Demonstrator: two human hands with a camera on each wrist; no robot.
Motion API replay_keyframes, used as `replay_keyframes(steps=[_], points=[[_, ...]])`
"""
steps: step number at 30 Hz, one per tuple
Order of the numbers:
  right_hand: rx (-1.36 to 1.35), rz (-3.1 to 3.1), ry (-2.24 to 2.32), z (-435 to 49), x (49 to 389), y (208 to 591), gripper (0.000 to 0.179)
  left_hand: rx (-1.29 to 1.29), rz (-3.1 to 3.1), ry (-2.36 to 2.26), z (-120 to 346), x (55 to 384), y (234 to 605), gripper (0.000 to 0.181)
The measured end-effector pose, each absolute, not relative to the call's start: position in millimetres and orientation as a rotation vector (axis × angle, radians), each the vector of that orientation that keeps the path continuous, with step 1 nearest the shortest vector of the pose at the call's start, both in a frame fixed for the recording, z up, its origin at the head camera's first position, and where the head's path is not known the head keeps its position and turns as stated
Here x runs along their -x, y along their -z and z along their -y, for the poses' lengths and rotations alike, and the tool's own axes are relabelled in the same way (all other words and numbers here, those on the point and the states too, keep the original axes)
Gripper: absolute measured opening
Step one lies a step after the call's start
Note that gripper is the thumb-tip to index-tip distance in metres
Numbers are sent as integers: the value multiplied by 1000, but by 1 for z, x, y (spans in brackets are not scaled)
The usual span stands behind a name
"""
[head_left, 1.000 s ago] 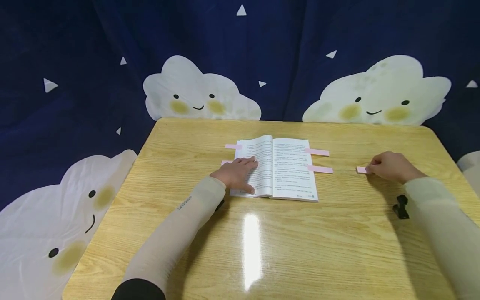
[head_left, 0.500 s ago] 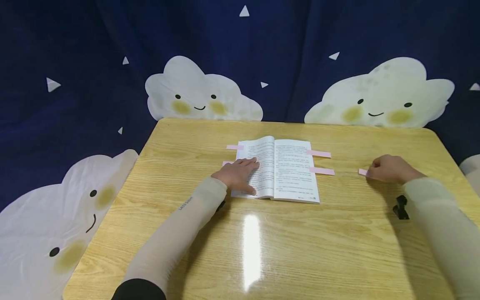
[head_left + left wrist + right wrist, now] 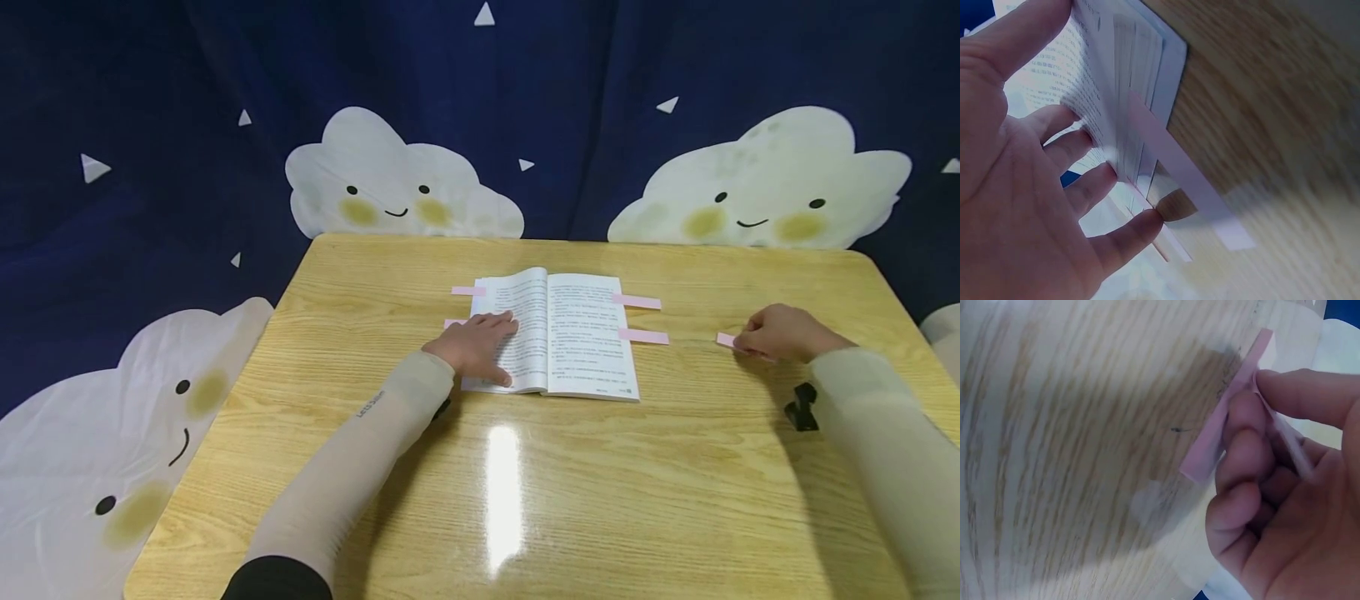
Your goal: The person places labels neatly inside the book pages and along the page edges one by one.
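An open book [image 3: 588, 358] lies on the table, with pink sticky tabs jutting from both side edges. My left hand [image 3: 474, 346] rests on its left page, fingers spread. In the left wrist view, a long pink tab [image 3: 1194, 181] sticks out of the page edges near the little finger. To the right of the book, my right hand [image 3: 787, 332] is at a small pad of pink sticky tabs [image 3: 725, 340]. The right wrist view shows a thin pink strip [image 3: 1296, 453] pinched between thumb and index finger, bent up from the pad [image 3: 1204, 447].
The wooden table [image 3: 637, 500] has a dark blue curtain [image 3: 570, 100] with smiling clouds behind it. A black device [image 3: 802, 407] is at the right wrist. Two tabs, an upper one [image 3: 637, 301] and a lower one [image 3: 645, 336], reach past the book's right edge.
The right hand has shifted slightly, and the pad is tilted a little, with more of it showing beneath the fingers. The left hand stays on the page.
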State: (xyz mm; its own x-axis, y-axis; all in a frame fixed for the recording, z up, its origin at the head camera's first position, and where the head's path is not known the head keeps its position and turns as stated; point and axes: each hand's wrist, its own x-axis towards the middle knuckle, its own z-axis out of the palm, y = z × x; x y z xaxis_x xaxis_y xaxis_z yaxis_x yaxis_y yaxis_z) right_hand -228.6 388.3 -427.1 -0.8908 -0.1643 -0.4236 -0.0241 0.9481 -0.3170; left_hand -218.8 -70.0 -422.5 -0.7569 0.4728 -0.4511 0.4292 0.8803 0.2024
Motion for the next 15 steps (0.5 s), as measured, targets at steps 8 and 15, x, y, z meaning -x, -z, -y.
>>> replay_keyframes(steps=[8, 15], points=[[127, -2556, 469, -389, 232, 429, 31, -645, -2537, -98, 70, 218, 423, 93], [109, -2548, 442, -387, 239, 430, 29, -642, -2533, -99, 72, 218, 422, 93]])
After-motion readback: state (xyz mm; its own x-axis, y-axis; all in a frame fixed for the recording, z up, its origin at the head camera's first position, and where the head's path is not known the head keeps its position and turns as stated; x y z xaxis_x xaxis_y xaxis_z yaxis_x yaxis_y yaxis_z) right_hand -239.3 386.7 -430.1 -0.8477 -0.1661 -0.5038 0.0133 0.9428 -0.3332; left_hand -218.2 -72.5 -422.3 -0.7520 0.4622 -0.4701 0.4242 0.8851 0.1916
